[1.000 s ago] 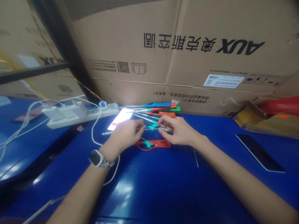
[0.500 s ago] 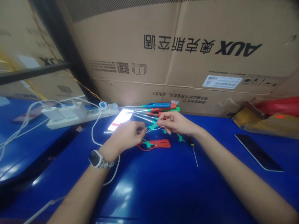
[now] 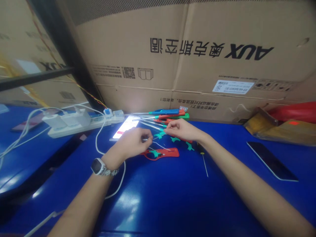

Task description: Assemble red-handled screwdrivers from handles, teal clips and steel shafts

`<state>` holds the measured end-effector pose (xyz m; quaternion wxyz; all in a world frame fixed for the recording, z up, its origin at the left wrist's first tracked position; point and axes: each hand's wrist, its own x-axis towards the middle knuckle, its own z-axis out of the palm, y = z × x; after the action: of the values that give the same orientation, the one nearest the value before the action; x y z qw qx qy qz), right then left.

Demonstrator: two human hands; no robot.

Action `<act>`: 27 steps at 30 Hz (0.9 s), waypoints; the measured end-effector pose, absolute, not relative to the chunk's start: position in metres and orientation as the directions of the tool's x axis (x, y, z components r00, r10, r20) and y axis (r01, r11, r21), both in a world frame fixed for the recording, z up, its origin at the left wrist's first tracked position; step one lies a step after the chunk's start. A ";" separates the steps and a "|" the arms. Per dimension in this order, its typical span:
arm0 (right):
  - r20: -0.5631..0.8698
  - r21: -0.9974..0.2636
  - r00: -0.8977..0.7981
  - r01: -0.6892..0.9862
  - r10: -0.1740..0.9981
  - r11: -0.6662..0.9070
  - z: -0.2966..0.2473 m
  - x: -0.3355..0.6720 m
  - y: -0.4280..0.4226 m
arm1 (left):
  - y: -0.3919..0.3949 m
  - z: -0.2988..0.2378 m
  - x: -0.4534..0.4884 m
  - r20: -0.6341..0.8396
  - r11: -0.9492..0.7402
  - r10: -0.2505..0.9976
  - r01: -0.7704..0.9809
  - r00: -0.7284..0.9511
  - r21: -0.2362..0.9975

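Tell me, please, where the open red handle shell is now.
In the head view, the open red handle shell lies near the middle on the blue table, just below and to the right of the left hand, and left of the thin rod.

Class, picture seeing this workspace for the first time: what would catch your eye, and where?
The huge cardboard box across the back would probably come first, its bold AUX lettering upside down. Next, the glowing phone screen just beyond the left hand, and the blue, red and green handles bunched beyond the right hand.
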<state>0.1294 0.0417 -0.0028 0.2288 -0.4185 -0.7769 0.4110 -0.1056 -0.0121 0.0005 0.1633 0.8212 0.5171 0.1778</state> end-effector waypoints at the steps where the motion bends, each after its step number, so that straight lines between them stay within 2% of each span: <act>1: 0.067 -0.784 -0.521 0.499 0.851 0.368 -0.007 0.128 0.040 | -0.011 0.000 -0.106 0.132 -0.409 0.910 0.804 0.392 0.432; 5: 0.215 -0.475 -0.528 0.679 0.822 0.560 -0.025 0.125 0.033 | -0.008 -0.004 -0.109 0.139 -0.394 0.919 0.834 0.370 0.387; 7: 0.246 -0.346 -0.599 0.680 0.762 0.646 -0.033 0.124 0.029 | -0.007 -0.004 -0.109 0.118 -0.386 0.921 0.831 0.371 0.401; 9: 0.272 -0.280 -0.635 0.667 0.723 0.691 -0.038 0.124 0.025 | -0.006 -0.005 -0.110 0.096 -0.372 0.925 0.827 0.367 0.422; 12: 0.382 -0.313 -0.592 0.639 0.710 0.702 -0.040 0.123 0.016 | -0.005 -0.007 -0.111 0.088 -0.356 0.931 0.822 0.355 0.446; 14: 0.500 -0.385 -0.477 0.625 0.723 0.679 -0.039 0.120 0.006 | -0.004 -0.008 -0.113 0.094 -0.347 0.934 0.815 0.345 0.464; 16: 0.560 -0.462 -0.372 0.601 0.740 0.652 -0.037 0.113 -0.005 | -0.002 -0.010 -0.115 0.099 -0.341 0.936 0.805 0.337 0.485; 18: 0.511 -0.501 -0.400 0.581 0.761 0.642 -0.036 0.103 -0.014 | 0.001 -0.013 -0.119 0.105 -0.350 0.932 0.786 0.347 0.509; 22: 0.348 -0.494 -0.506 0.616 0.789 0.613 -0.035 0.082 -0.019 | 0.005 -0.016 -0.126 0.109 -0.362 0.925 0.761 0.363 0.539; 27: 0.278 -0.445 -0.512 0.681 0.813 0.582 -0.035 0.064 -0.009 | 0.009 -0.020 -0.132 0.123 -0.362 0.926 0.747 0.358 0.558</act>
<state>0.0644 -0.0089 -0.0350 0.2333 -0.4351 -0.8581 0.1411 -0.1318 0.0089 -0.0200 0.2088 0.7970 0.5246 0.2144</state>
